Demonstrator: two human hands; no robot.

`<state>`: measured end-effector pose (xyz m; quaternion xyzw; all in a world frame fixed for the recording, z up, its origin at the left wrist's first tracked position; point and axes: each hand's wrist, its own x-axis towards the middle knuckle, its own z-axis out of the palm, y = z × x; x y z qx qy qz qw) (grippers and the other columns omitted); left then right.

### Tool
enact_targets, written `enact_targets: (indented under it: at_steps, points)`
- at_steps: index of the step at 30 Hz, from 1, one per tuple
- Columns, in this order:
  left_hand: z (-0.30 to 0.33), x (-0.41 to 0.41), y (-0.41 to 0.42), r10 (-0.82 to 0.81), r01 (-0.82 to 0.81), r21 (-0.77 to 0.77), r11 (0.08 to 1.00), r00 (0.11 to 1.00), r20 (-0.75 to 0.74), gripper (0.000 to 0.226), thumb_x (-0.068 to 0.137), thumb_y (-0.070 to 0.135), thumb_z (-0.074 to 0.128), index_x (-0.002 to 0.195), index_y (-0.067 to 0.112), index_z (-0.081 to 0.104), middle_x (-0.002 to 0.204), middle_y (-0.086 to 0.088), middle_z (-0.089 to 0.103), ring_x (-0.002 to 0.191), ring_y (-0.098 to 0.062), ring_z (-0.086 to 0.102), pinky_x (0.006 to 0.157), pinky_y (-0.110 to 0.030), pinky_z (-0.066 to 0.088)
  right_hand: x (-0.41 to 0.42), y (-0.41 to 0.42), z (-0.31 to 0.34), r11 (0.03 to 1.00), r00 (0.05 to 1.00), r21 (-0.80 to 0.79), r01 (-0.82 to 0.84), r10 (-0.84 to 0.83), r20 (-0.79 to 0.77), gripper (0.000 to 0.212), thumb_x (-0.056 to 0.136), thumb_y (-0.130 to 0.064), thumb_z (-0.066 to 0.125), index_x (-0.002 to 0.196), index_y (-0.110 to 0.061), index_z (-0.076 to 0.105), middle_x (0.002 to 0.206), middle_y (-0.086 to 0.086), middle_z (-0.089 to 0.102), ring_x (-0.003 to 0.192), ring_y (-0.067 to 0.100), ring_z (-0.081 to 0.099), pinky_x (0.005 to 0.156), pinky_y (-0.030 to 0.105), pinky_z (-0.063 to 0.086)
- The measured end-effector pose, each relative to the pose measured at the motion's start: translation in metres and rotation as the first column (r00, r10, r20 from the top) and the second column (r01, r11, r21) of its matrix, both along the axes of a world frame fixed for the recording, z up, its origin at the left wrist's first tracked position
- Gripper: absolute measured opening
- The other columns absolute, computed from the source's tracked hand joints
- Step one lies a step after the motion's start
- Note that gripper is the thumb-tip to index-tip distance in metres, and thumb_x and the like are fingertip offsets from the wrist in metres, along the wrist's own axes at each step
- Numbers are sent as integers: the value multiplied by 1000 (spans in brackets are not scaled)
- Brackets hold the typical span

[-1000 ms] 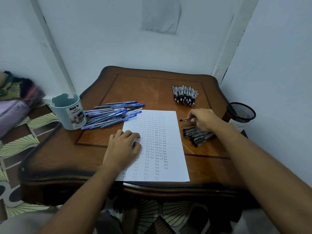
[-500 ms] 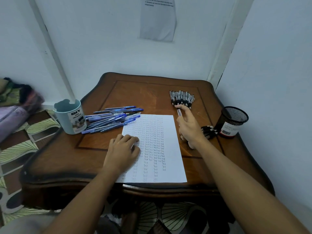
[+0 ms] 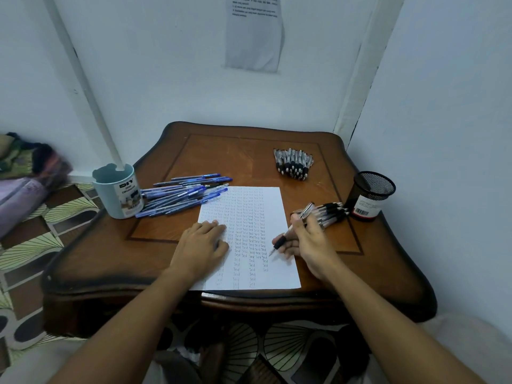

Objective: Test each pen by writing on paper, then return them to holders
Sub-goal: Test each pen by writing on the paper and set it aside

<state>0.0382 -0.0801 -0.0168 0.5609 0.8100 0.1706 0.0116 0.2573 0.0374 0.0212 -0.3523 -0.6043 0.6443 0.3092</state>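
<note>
A white sheet of paper (image 3: 274, 275) covered with rows of the word "Test" lies on the wooden table (image 3: 249, 156). My left hand (image 3: 203, 243) rests flat on the paper's left side. My right hand (image 3: 307, 241) grips a black-grip pen (image 3: 285, 236) in writing pose, tip just above the sheet's right edge. Several blue pens (image 3: 182, 195) lie left of the paper beside a light-blue holder (image 3: 117, 194). A bundle of black pens (image 3: 293, 160) sits at the back, another pile (image 3: 331, 212) beside a black mesh holder (image 3: 370, 195).
Walls close in behind and on the right of the table. A printed notice (image 3: 255, 31) hangs on the back wall. Folded cloth (image 3: 25, 173) lies on the patterned floor to the left.
My right hand took a pen from the back bundle, drew it toward me and now holds it tip-down over the paper. The left hand stayed on the sheet.
</note>
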Motion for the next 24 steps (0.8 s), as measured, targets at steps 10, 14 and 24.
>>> enact_targets:
  at_steps: [10, 14, 24]
  points:
    - [1, 6, -10, -44, 49, -89, 995, 998, 53, 70, 90, 47, 20, 154, 22, 31, 163, 0, 23, 151, -13, 12, 122, -31, 7, 9, -31, -22, 985, 987, 70, -160, 159, 21, 27, 90, 11, 63, 100, -5, 44, 84, 20, 65, 68, 27, 66, 63, 36, 55]
    - [1, 7, -10, -53, 56, -84, 995, 998, 44, 69, 91, 48, 21, 154, 23, 32, 163, 0, 23, 151, -12, 12, 121, -31, 7, 13, -34, -23, 984, 989, 93, -150, 149, 10, 28, 90, 12, 63, 97, -7, 43, 81, 19, 64, 69, 28, 64, 57, 33, 52]
    - [-1, 5, -11, -44, 50, -86, 995, 996, 72, 69, 91, 49, 21, 153, 24, 34, 163, 2, 23, 151, -12, 12, 121, -34, 9, 14, -35, -28, 978, 987, 130, -162, 161, 16, 29, 90, 12, 61, 96, -8, 42, 79, 19, 63, 69, 29, 64, 59, 35, 53]
